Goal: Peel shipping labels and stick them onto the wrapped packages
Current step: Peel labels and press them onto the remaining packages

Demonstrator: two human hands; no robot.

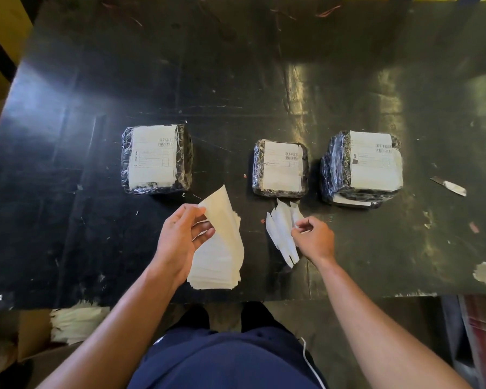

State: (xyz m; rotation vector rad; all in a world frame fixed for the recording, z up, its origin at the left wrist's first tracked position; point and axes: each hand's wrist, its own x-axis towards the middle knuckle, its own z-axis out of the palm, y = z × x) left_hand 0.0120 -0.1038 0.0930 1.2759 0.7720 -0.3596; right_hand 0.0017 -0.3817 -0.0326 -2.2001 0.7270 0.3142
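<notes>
On the near middle of the black table (68, 164), a stack of label sheets (222, 256) lies fanned, its top sheet lifted and curling up at the far corner. Left hand (183, 237): thumb and fingers pinch the raised left edge of that top sheet; remaining fingers curled loosely beneath it. Right hand (316, 238): fingers curled, fingertips pinching at a small pile of white backing strips (282, 234) lying just left of the hand; whether a strip is actually gripped or only touched, cannot tell.

Far of the hands, three wrapped packages in a row, all in dark crinkled plastic film, each with a white printed label on its top face:
- left package (156, 160), far and slightly left of the label stack, label covers most of the top.
- middle package (280, 167), smallest, just far of the strip pile.
- right package (362, 167), tallest; appears to be two bundles stacked, a white edge showing on its near side.

Packages stand apart from one another, none touched by either hand.

Right side of table: a grey-white scrap (449, 186) well right of the right package; paper bits and pale scuffs scattered on the surface. Below the near left table edge, a cardboard box (34, 332) with pale paper waste (76, 321) on it.
</notes>
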